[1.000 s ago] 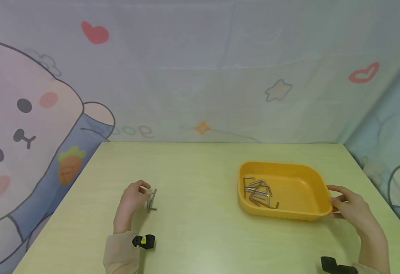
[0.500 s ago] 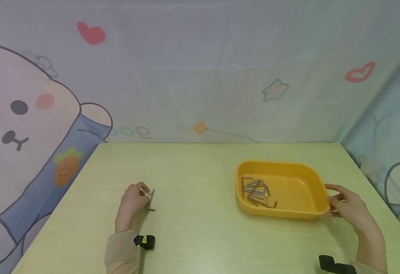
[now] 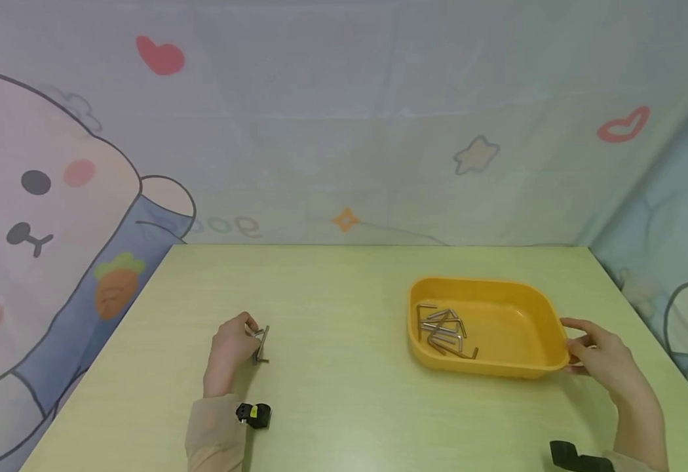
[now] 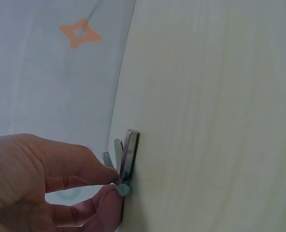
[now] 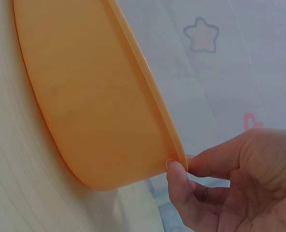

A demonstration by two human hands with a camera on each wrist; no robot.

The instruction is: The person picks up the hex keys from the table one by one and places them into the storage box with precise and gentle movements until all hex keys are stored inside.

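Hex keys [image 3: 260, 344], a small bundle of bent steel ones, sit in the grip of your left hand [image 3: 230, 347] in the lower left of the head view, just left of centre on the pale green desk [image 3: 344, 393]. Your thumb and fingertips [image 4: 104, 174] pinch the bundle at its bent end, and in the left wrist view the long shafts [image 4: 128, 154] stand against the desk surface, tips fanned slightly apart. How many keys you hold there cannot be told; at least three ends show.

Your right hand [image 3: 603, 357] is at the lower right of the head view, grasping the yellow tray [image 3: 515, 334] by its right rim. In the right wrist view your thumb [image 5: 179, 179] presses the rim [image 5: 152, 101] from below while the curled fingers close on it from the far side, so that grip is clenched on the tray edge. From that view the tray looks tipped, but the head view does not make clear whether it has left the desk.

Inside the tray, toward its left end, lies a loose heap of more hex keys [image 3: 443, 331], crossing one another; the right half of its floor shows bare yellow. The tray and your left hand are well apart, with open desk between them.

A black wrist camera mount [image 3: 253, 414] with a yellow spot shows on your left sleeve [image 3: 217, 432] near the bottom edge, and another black mount [image 3: 574, 455] sits at the bottom right. Behind the desk hangs a cartoon backdrop [image 3: 344, 118] with a bear, a carrot, hearts and a star.
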